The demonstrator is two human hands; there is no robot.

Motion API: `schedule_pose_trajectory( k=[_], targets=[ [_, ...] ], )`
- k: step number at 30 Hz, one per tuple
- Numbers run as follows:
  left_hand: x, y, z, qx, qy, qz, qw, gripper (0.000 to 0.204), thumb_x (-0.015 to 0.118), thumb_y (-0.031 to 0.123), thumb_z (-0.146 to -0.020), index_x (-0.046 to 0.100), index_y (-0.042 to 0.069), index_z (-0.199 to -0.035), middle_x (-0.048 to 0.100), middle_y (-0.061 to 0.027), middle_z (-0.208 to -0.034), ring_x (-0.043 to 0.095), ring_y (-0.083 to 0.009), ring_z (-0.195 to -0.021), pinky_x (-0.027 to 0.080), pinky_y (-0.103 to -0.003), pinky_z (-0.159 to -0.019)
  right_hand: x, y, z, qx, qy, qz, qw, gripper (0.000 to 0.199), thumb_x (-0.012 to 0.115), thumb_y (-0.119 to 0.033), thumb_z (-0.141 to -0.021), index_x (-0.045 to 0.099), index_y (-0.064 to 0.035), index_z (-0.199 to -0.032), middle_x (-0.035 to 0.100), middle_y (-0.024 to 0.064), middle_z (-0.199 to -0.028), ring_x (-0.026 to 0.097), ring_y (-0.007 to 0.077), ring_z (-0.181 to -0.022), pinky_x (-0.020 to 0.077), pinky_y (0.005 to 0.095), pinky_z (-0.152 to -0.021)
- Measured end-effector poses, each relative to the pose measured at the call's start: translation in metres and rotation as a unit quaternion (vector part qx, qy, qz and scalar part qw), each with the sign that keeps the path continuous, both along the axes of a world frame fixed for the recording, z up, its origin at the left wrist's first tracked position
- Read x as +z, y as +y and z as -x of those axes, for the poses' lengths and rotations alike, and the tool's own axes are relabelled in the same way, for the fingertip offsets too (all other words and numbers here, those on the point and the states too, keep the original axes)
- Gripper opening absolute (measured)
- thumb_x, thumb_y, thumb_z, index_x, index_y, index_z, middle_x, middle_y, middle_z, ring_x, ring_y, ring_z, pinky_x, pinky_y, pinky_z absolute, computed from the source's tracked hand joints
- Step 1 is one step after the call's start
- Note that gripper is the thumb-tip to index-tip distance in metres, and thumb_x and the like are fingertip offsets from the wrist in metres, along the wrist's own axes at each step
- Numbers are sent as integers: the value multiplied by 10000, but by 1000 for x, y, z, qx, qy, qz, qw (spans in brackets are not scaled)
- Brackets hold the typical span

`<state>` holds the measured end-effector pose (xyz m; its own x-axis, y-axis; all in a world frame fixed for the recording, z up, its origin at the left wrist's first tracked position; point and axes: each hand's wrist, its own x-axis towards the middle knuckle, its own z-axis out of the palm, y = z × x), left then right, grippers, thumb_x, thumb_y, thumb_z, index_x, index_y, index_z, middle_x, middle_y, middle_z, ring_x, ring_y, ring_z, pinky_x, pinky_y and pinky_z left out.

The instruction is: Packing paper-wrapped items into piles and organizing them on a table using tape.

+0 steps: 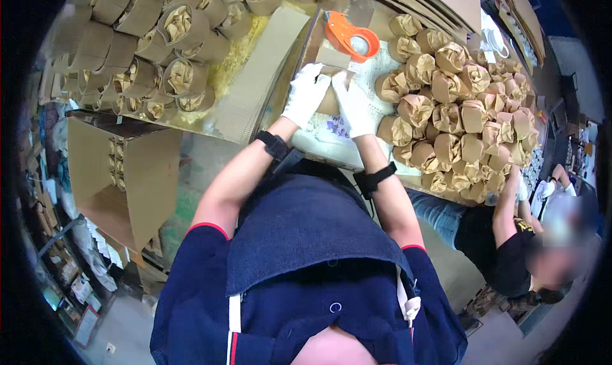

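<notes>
White gloves cover both my hands, which meet over the paper-covered work surface in the middle. Between them is a piece of brown corrugated cardboard (pixel 329 102), apparently curved, its far part hidden by my fingers. My left hand (pixel 304 96) closes on its left side. My right hand (pixel 350 104) grips the right side, fingertips near the top edge. Just beyond my hands lies an orange tape dispenser (pixel 341 32) with a roll of tape in it. A dark band wraps each wrist.
Many paper-wrapped bundles (pixel 448 120) crowd the table at right. Cardboard rings stuffed with brown paper (pixel 178 24) pile up at far left, beside a flat cardboard sheet (pixel 258 78). An open carton (pixel 150 186) stands at left. A co-worker (pixel 488 237) is at right.
</notes>
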<state>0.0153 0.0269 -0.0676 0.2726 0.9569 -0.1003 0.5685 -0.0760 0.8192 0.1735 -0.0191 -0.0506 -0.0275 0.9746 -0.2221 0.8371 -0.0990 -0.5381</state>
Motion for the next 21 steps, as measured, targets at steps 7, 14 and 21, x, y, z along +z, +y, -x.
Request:
schedule_pose_trajectory(
  k=[7, 14, 21],
  targets=[
    [21, -2, 22, -31, -217, 144, 965, 595, 737, 272, -874, 542, 93, -1407, 675, -149, -1257, 654, -247, -1132, 505, -374, -982, 1, 20, 2, -4, 80, -142, 987, 350, 516, -326, -1007, 630, -45, -1181, 650, 191, -1021, 630, 376, -1015, 522, 485, -811],
    [26, -23, -1, -59, 26, -230, 971, 525, 755, 212, -803, 651, 74, -1299, 731, -144, -1000, 717, -313, -875, 567, -391, -811, 56, 14, -6, -135, 219, 23, 966, 427, 562, -418, -980, 676, -13, -903, 652, 185, -804, 651, 355, -784, 504, 430, -731],
    [31, -26, 15, -211, 233, -80, 946, 962, 786, 443, -751, 340, 149, -1551, 654, -151, -1160, 646, -335, -1020, 533, -452, -855, 23, -34, -23, 27, -9, -87, 996, 457, 541, -489, -969, 735, -87, -875, 639, 155, -732, 626, 351, -717, 493, 461, -649]
  ],
)
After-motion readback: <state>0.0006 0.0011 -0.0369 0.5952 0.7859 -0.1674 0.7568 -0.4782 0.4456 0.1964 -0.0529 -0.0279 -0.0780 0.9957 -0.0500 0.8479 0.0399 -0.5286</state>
